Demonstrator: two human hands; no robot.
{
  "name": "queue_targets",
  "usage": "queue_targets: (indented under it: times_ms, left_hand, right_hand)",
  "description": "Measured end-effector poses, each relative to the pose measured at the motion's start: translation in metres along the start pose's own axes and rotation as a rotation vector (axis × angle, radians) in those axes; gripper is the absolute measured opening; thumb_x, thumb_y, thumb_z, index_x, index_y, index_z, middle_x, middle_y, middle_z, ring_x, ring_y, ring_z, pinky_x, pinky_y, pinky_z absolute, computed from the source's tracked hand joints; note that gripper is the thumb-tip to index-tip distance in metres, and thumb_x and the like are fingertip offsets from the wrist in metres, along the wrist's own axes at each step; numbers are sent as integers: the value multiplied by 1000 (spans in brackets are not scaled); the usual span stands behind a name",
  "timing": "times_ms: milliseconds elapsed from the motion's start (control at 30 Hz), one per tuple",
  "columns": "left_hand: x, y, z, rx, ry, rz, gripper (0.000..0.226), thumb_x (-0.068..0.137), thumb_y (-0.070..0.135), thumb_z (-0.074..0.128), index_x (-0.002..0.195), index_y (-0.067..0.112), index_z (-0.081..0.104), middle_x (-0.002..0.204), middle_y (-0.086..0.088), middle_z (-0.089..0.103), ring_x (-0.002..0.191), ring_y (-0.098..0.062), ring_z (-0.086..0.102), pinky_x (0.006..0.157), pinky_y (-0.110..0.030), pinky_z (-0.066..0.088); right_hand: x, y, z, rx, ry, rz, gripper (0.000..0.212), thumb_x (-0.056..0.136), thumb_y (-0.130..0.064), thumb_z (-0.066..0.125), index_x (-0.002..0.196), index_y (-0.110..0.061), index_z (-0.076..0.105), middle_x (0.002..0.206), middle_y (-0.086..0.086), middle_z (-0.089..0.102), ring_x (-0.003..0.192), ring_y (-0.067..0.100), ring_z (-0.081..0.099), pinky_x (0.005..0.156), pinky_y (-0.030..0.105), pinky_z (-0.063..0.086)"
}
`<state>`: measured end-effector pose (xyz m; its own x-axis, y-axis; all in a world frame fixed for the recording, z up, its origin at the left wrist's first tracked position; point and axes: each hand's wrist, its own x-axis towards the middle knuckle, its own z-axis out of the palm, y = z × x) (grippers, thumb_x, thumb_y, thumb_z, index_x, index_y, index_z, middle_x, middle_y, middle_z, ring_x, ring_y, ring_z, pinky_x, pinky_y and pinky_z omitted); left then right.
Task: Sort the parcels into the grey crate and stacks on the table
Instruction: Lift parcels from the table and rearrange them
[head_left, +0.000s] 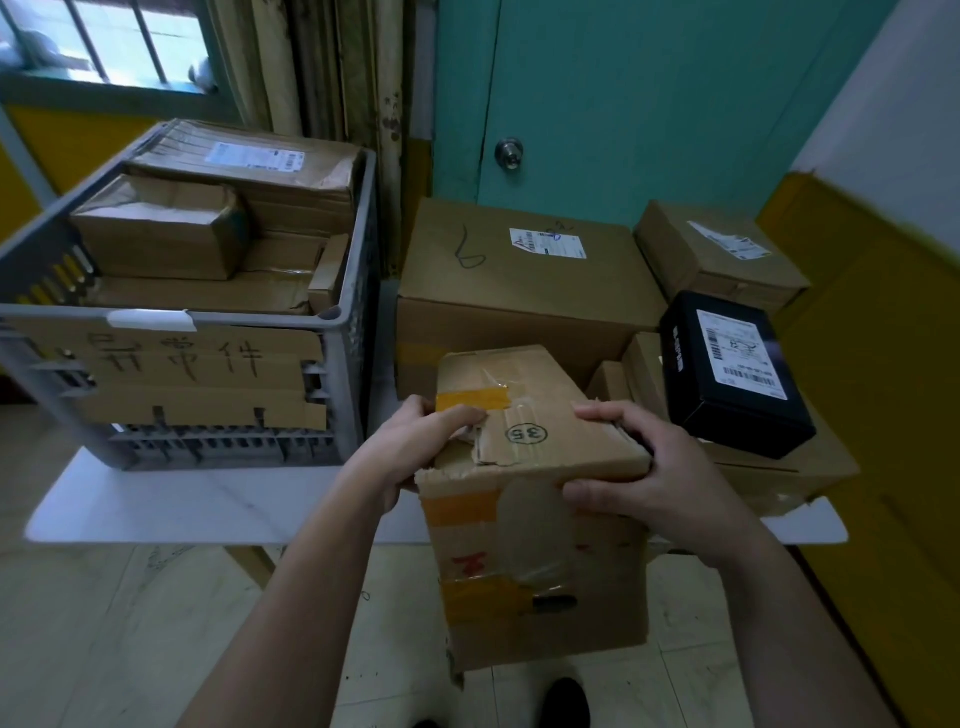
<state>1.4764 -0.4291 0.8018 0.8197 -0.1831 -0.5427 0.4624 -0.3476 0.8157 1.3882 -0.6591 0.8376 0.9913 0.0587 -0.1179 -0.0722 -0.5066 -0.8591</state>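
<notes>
Cardboard torn just under the left hand (410, 452) could give way, letting the parcel (535, 561), clutched at its top between that and the right hand (639, 478), tilt and drop

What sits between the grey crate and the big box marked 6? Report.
Nothing: the head view shows only a narrow bare table strip between grey crate and big box.

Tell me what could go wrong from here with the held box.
1. The box is torn along its top edge, just where the left hand and right hand grip it; it may rip and drop.
2. The crate is nearly full; another parcel may sit above its rim and slide off.
3. A bump could knock the black box off its stack.
</notes>
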Motion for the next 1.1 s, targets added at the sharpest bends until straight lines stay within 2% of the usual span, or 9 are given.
queue_targets:
  times_ms: [100,300,467,600,700,800,900,1000,1100]
  left_hand:
    - [-1,0,0,-15,1,8,57,89,54,65,131,19,46,103,-3,62,85,-14,63,59,-25,45]
    - [2,-2,1,-21,9,9,62,87,54,66,133,18,45,106,-4,61,90,-17,62,62,-29,46]
    - [6,3,-2,75,0,-17,85,83,63,66,144,10,38,109,-4,61,96,-17,59,69,-35,49]
    - [6,19,-6,277,28,-51,124,72,78,65,155,3,13,141,-16,52,107,-27,60,76,-43,56]
    - [3,28,-1,397,39,-70,132,70,75,70,156,3,0,146,-19,45,85,-23,54,59,-38,48]
    - [4,26,2,444,36,-78,137,67,76,71,156,2,-3,147,-19,43,86,-24,51,64,-39,47]
    - [5,27,4,508,45,-68,137,63,80,70,155,0,7,140,-17,49,76,-19,53,56,-33,45]
    - [7,27,5,538,42,-49,136,63,83,67,155,1,11,139,-16,50,91,-24,59,65,-34,50]
    - [8,26,5,476,-8,-67,133,66,80,68,156,4,7,144,-17,47,110,-31,59,77,-41,53]
  right_hand:
    - [1,-1,0,13,-1,5,87,45,-63,82,125,-43,55,129,-23,50,112,4,54,72,20,55]
    - [1,-2,-1,8,-39,29,84,47,-60,86,123,-47,53,131,-23,46,114,8,53,76,25,55]
    - [1,-4,-3,-179,-130,23,93,44,-72,77,128,-47,46,154,-23,20,137,7,29,105,36,41]
    - [-3,-8,6,-211,-174,-37,93,45,-69,77,128,-44,45,151,-24,22,132,3,34,92,20,45]
    - [-5,-7,12,-229,-174,-72,91,47,-68,81,127,-45,44,154,-25,19,134,1,31,98,21,42]
    - [-7,-7,14,-237,-172,-73,90,48,-66,84,126,-46,44,155,-24,19,134,1,30,104,29,42]
    - [-10,-7,14,-242,-172,-83,89,46,-69,82,123,-48,43,145,-33,22,127,-4,32,94,17,42]
    - [-11,-5,14,-231,-154,-64,97,46,-65,88,130,-40,44,151,-24,22,132,1,32,92,13,39]
    - [-12,-3,12,-222,-144,-64,97,47,-67,81,132,-39,44,155,-23,21,131,-3,32,92,12,39]
